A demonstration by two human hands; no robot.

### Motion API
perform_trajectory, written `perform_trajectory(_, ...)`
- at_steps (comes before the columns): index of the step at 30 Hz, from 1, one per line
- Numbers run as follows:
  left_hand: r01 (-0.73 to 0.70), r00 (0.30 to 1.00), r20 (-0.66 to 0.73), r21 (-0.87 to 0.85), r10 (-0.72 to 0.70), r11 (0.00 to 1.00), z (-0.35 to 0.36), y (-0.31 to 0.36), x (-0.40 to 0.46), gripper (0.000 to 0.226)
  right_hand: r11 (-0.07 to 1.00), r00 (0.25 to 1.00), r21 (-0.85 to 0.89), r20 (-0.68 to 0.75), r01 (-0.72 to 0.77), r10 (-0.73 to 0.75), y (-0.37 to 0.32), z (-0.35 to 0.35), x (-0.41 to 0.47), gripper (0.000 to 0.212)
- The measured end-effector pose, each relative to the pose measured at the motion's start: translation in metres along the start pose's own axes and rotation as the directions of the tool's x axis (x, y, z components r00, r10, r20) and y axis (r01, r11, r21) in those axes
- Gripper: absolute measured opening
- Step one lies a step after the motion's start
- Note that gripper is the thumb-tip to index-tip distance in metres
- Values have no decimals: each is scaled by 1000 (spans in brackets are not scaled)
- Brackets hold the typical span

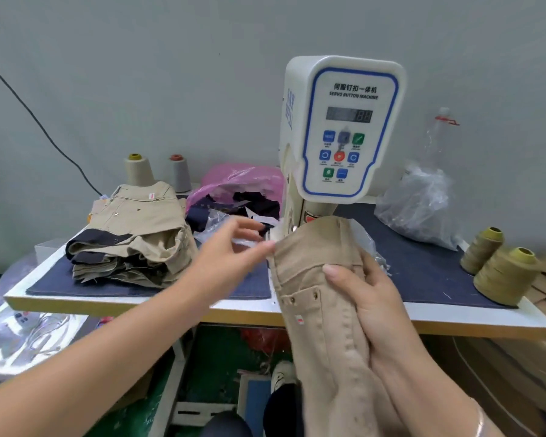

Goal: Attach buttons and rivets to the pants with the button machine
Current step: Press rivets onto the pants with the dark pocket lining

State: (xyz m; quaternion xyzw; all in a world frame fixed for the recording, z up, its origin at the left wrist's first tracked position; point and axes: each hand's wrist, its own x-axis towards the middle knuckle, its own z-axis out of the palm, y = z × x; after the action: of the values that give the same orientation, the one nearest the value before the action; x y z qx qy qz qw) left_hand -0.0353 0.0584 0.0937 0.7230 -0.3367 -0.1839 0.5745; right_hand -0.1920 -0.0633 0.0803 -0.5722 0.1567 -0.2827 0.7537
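Two olive thread cones [498, 269] flank table's [158, 302] right edge.

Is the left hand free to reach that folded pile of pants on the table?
Probably yes: the left hand is open, holding nothing, and only bare blue mat lies between it and the folded pile.

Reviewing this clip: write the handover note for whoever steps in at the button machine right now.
Right hand: gripping the tan pants at the waistband, top edge up against the button machine.
Left hand: fingers open, touching the waistband's left corner, not gripping.
Done: rivets already sit at the pocket corners. A stack of pants lies on the table's left side; its top pair shows fasteners.
Left: whether the waistband button is on cannot be seen. Check it, press whatever is missing, then move the pair to the stack.
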Motion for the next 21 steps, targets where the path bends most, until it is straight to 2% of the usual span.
perform_trajectory(1,60,983,183,-150,-32,987,5,5,-13,62,997,998,-68,45,44,-41,2,6,-2,53)
perform_trajectory(2,126,940,340,-253,-34,959,10,10,-25,65,993,985,-96,162,68,-52,3,12,-4,50)
perform_trajectory(3,152,914,406,-318,-10,936,12,13,-34,59,996,956,-73,292,53,-30,4,17,-6,47)
perform_trajectory(5,138,940,341,-408,11,903,9,13,-36,36,993,884,-90,467,80,-29,3,18,-4,48)
perform_trajectory(6,151,958,288,-450,-17,880,3,12,-33,32,980,871,-128,485,154,-74,1,16,-1,48)
perform_trajectory(8,232,959,265,-520,-103,822,-13,13,-24,31,901,891,-247,381,356,-247,-1,13,5,47)
perform_trajectory(10,307,945,274,-558,-178,771,-31,14,-17,35,809,909,-413,180,418,-377,11,2,12,46)
perform_trajectory(11,329,941,265,-563,-211,758,-41,14,-15,39,822,928,-436,100,366,-360,18,-3,13,52)
perform_trajectory(12,343,937,266,-569,-228,747,-49,12,-12,39,874,963,-408,65,265,-262,25,-6,14,62)
perform_trajectory(13,352,934,276,-577,-229,737,-57,12,-11,38,923,991,-365,90,123,-96,31,-7,15,74)
perform_trajectory(15,329,939,289,-591,-187,737,-69,12,-9,40,959,955,-262,244,-105,171,43,-6,17,89)
perform_trajectory(16,324,939,296,-591,-175,739,-74,10,-7,46,968,922,-204,326,-148,210,47,-4,19,85)
perform_trajectory(18,357,929,303,-581,-212,732,-81,8,-2,56,986,895,-88,415,-139,163,46,6,22,58)
perform_trajectory(21,453,890,237,-557,-390,696,-96,-10,2,39,985,916,64,381,-162,126,37,19,32,38)
